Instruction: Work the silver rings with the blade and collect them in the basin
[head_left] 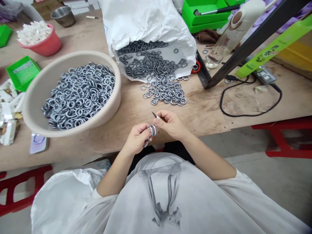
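Note:
My left hand (138, 138) is closed on several grey rings (152, 130), which poke out between thumb and fingers over the table's front edge. Just right of it, my right hand (170, 123) pinches a small blade (154, 114) whose dark pointed tip sticks out to the left. Ahead of both hands lies a loose pile of grey rings (168, 91), spilling from the mouth of a white sack (148, 22). A big beige basin (117, 94) on the left is heaped with more such rings (80, 94).
A dark metal frame (207, 79) stands at right, near a clear bottle (216, 52) and a black cable (221, 104). Green bins (188, 16) sit behind. To the left are a pink bowl (48, 45), a green tray (23, 86) and a phone (39, 148). Red stools (280, 143) flank the table.

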`<state>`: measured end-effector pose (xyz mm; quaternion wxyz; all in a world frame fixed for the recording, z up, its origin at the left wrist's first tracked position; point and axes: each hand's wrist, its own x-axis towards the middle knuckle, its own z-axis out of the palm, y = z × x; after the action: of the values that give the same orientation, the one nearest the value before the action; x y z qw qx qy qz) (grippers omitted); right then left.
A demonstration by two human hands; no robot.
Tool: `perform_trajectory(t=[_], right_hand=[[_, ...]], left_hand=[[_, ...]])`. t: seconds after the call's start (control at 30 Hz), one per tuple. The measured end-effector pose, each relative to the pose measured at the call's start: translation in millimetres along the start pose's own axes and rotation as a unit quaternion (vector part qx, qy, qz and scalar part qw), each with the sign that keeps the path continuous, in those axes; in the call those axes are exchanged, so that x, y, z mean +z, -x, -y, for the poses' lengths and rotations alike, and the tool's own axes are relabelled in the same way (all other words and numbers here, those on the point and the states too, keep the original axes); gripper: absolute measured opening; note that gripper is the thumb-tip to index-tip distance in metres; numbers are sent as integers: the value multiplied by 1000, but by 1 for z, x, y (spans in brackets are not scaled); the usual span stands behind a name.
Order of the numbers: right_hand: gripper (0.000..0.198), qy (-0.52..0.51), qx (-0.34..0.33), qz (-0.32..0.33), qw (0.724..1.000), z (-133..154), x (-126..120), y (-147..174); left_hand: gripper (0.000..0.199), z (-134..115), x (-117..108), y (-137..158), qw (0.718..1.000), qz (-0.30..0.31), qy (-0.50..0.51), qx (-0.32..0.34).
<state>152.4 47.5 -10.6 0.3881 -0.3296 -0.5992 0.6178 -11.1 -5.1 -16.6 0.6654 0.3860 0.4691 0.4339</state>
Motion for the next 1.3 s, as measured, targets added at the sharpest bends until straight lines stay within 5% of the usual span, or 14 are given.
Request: perform_trajectory(t=[0.23, 0.43, 0.57, 0.67, 0.77, 0.83, 0.9, 0.97, 1.0, 1.07, 1.13, 1.3], right_hand=[[52, 222, -154, 70, 960, 11, -9, 19], [47, 275, -187, 98, 938, 16, -8, 21], [49, 286, -167, 116, 937, 13, -12, 17], [55, 279, -93, 101, 950, 0, -20, 9], [59, 246, -17, 43, 968, -15, -28, 2], [61, 233, 4, 2, 972, -21, -30, 0], [61, 238, 14, -21, 971, -23, -31, 0], [61, 247, 20, -32, 968, -24, -30, 0], [60, 250, 22, -36, 967, -25, -30, 0], [59, 248, 19, -47, 967, -27, -31, 0], [57, 239, 12, -56, 969, -30, -33, 1], [54, 217, 5, -61, 974, -37, -38, 2]], left_hand=[[35, -1, -6, 2, 1000, 3, -9, -25], [38, -1, -3, 1, 1000, 12, -1, -27], [35, 2, 0, 3, 998, 50, -31, -11], [32, -8, 3, 15, 988, 108, -112, 14], [27, -41, -4, 30, 970, 34, -209, 115], [23, -73, -17, 34, 924, -110, -296, 215], [23, -105, -38, 30, 797, -258, -444, 318], [31, -130, -63, 19, 658, -317, -617, 294], [33, -138, -75, 13, 625, -303, -675, 249], [42, -148, -94, 2, 578, -268, -752, 170], [50, -151, -107, -6, 554, -303, -769, 94], [21, -152, -119, -14, 548, -360, -755, 20]])
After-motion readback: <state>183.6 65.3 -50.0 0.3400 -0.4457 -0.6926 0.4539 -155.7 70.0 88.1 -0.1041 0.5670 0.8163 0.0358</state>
